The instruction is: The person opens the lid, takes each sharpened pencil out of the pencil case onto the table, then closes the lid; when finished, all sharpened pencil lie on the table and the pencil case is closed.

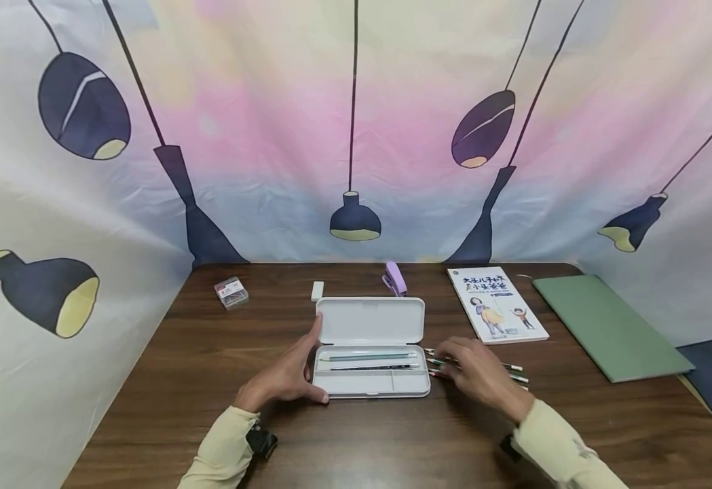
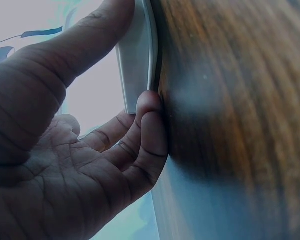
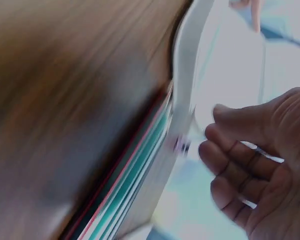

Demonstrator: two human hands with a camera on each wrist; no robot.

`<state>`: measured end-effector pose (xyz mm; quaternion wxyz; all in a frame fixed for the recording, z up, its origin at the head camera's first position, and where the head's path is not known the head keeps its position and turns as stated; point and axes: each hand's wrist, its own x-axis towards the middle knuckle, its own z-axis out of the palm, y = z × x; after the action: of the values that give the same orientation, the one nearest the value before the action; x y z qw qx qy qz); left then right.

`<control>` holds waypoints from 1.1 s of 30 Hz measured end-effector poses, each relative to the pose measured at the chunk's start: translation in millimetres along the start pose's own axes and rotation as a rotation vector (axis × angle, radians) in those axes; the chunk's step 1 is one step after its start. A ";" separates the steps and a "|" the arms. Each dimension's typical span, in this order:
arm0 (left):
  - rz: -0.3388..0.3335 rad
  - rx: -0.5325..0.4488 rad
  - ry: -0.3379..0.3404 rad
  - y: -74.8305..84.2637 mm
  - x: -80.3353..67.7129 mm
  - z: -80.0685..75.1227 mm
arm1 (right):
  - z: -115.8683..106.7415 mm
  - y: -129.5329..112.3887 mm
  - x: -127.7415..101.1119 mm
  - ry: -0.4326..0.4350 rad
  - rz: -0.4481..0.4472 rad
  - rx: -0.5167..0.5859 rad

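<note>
An open white pencil case (image 1: pixel 369 388) lies at the middle of the brown table (image 1: pixel 209 367), lid (image 1: pixel 370 319) folded back. A teal pen and a dark pen (image 1: pixel 370 356) lie inside. My left hand (image 1: pixel 291 372) rests against the case's left end, index finger up along the lid, thumb at the front corner. In the left wrist view the left hand (image 2: pixel 90 150) has one finger pressing the case's white edge (image 2: pixel 137 60). My right hand (image 1: pixel 474 370) hovers, fingers relaxed, over several pencils (image 1: pixel 517 372) lying right of the case. In the right wrist view the right hand (image 3: pixel 250 165) holds nothing beside the pencils (image 3: pixel 135 185).
Behind the case stand a purple stapler (image 1: pixel 395 277) and a white eraser (image 1: pixel 317 291). A small clear box (image 1: pixel 231 292) sits at the back left. A picture booklet (image 1: pixel 496 303) and a green folder (image 1: pixel 609 326) lie to the right. A printed curtain encloses the table.
</note>
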<state>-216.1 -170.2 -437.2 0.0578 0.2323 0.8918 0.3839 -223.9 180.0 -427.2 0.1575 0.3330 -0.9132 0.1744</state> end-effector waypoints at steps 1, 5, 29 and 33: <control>-0.001 -0.001 -0.002 -0.3 0.2 -0.4 | 4.7 -4.5 7.7 0.001 -0.053 0.000; 0.000 -0.005 -0.001 -1.0 1.4 -1.8 | 22.0 -21.2 31.1 -0.077 -0.164 -0.035; -0.015 -0.006 0.010 -2.6 2.0 -1.3 | 41.9 -37.0 44.1 -0.104 -0.129 -0.065; -0.015 -0.014 0.008 -1.9 1.6 -0.8 | 37.2 -39.3 47.4 -0.047 -0.063 -0.011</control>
<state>-218.5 -171.1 -437.8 0.0588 0.2236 0.8912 0.3904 -238.8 109.8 -432.8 0.1431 0.3648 -0.9066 0.1566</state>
